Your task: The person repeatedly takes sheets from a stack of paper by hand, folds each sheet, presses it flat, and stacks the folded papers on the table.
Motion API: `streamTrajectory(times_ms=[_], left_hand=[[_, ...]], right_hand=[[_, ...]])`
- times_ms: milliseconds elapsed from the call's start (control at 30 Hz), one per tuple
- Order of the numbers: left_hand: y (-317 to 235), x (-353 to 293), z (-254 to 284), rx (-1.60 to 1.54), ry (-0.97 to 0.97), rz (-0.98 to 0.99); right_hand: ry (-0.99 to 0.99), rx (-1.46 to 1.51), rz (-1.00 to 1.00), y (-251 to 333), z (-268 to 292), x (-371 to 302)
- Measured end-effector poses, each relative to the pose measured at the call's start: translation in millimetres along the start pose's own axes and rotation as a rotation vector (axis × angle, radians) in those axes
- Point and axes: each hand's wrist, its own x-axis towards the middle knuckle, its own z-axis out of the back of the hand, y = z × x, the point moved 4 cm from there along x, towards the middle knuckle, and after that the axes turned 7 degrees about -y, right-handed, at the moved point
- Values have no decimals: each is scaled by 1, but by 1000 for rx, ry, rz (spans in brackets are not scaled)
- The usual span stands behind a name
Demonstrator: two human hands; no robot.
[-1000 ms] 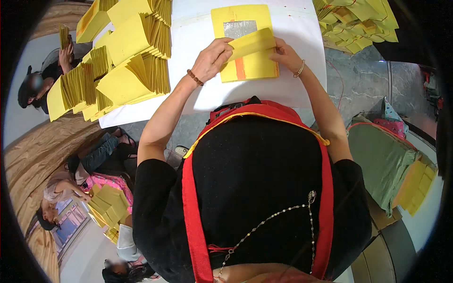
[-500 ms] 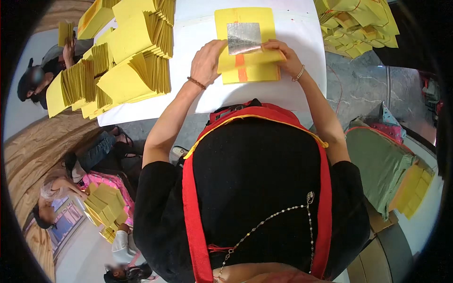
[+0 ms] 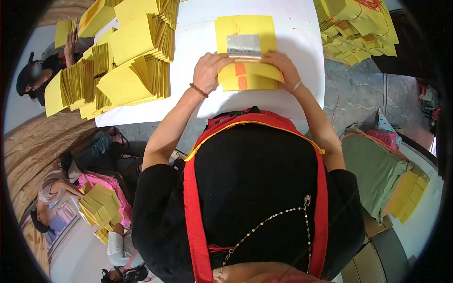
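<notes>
On the white table [image 3: 198, 28] in front of me lies a stack of yellow paper sheets [image 3: 245, 23] with a silver foil square [image 3: 243, 43] on the top one. The near end of the top yellow sheet [image 3: 262, 70] is curled up and away from me, covering the lower part of the foil. At its left edge my left hand [image 3: 208, 70] is closed, fingers bent over the curl. My right hand [image 3: 284, 68] pinches the right edge, thumb tucked partly out of sight. Orange marks [image 3: 241, 70] show on the curled sheet and the one beneath.
Tall bundles of folded yellow paper [image 3: 137, 42] crowd the table's left side. More tied yellow bundles [image 3: 358, 28] are at the far right. A green wrapped bale [image 3: 373, 174] stands on the right. Other people [image 3: 59, 186] handle yellow paper at the left.
Both hands have brought the near edge of the top sheet further over, so less foil shows. The curl is rounder, and the fingers have shifted inward along it.
</notes>
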Motion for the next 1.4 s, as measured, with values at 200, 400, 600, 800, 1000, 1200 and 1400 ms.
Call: streamTrajectory(times_ms=[200, 400, 600, 800, 1000, 1200, 1400], left_hand=[[-7, -27, 6, -115, 43, -16], [6, -25, 0, -339, 98, 56], [17, -33, -23, -718, -81, 559], [31, -35, -45, -670, -169, 945], [27, -18, -46, -743, -390, 959], [43, -16, -53, -871, -314, 1076], [38, -12, -43, -759, -417, 962]], right_hand=[[123, -65, -25, 30, 5, -17], [97, -4, -121, 24, 6, -15], [153, 71, -525, -7, -9, -17], [-157, 447, -794, 8, -7, 9], [-167, 147, -827, -8, -11, 13], [-95, 34, -879, -23, -18, 13], [-57, -43, -877, -9, -11, 20]])
